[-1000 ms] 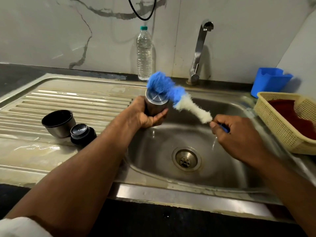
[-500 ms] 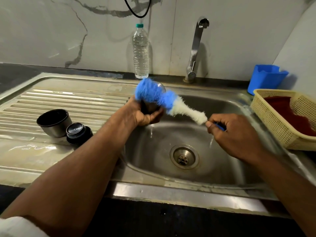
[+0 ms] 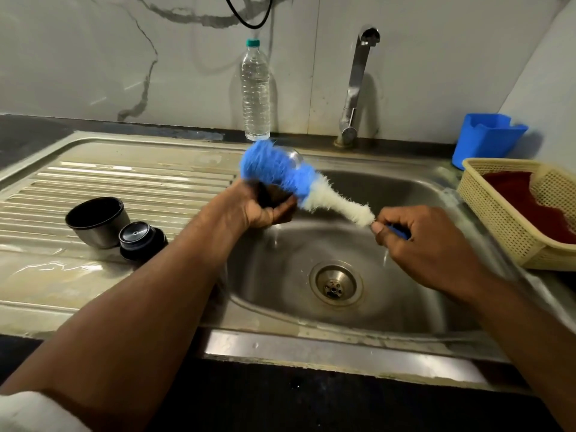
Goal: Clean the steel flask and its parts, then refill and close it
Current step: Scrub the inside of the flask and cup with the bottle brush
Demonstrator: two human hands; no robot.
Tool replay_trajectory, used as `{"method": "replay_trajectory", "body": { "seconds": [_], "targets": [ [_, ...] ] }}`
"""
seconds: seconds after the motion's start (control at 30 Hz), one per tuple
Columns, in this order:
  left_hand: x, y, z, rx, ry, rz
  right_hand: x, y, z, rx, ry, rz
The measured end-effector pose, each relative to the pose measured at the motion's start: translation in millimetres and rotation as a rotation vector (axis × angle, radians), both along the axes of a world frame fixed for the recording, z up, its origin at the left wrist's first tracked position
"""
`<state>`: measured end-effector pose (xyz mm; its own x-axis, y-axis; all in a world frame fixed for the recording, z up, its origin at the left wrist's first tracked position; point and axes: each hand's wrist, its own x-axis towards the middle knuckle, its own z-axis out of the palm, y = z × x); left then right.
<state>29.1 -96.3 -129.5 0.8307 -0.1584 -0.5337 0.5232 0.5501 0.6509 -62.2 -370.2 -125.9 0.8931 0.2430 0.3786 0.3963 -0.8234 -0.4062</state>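
Note:
My left hand (image 3: 265,205) grips the steel flask (image 3: 294,157) over the left edge of the sink basin (image 3: 311,244); the flask is almost wholly hidden by my fingers and the brush. My right hand (image 3: 427,241) pinches the blue handle of a bottle brush (image 3: 299,182) whose blue and white bristles lie across the flask's end. The flask's steel cup (image 3: 96,221) and its black stopper (image 3: 140,236) stand side by side on the ribbed drainboard (image 3: 124,182), left of my forearm.
A clear water bottle (image 3: 255,92) stands at the back wall beside the tap (image 3: 355,88). A blue plastic holder (image 3: 486,138) and a cream basket (image 3: 498,213) holding a red cloth sit at the right of the sink. The drain (image 3: 335,283) lies in the basin's middle.
The brush head has swept across the flask's end, which showed plainly a second ago and is now mostly covered. Both hands stay over the basin.

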Motion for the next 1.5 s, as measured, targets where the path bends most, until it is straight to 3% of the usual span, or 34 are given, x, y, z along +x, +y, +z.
{"method": "replay_trajectory", "body": {
  "seconds": [0.17, 0.37, 0.6, 0.97, 1.13, 1.27, 1.5],
  "targets": [
    [2, 0, 4, 0.039, 0.026, -0.010, 1, -2, 1, 0.068, -0.011, -0.031],
    [4, 2, 2, 0.005, 0.009, -0.012, -1, -1, 1, 0.008, 0.009, -0.020],
    [11, -2, 4, 0.113, 0.008, 0.001, 12, -16, -1, 0.041, 0.010, -0.246],
    [3, -18, -5, 0.593, -0.147, -0.343, 30, -24, -8, 0.230, 0.112, -0.358],
    [-3, -20, -15, 1.106, -0.377, -0.258, 34, -24, -10, 0.269, 0.141, -0.366],
    [-3, -16, -25, 1.399, -0.474, -0.219, 34, -21, -10, 0.273, 0.167, -0.346],
    [-2, -16, -32, 1.435, -0.476, -0.076, 33, -17, -12, 0.294, 0.220, -0.347]
  ]
}}
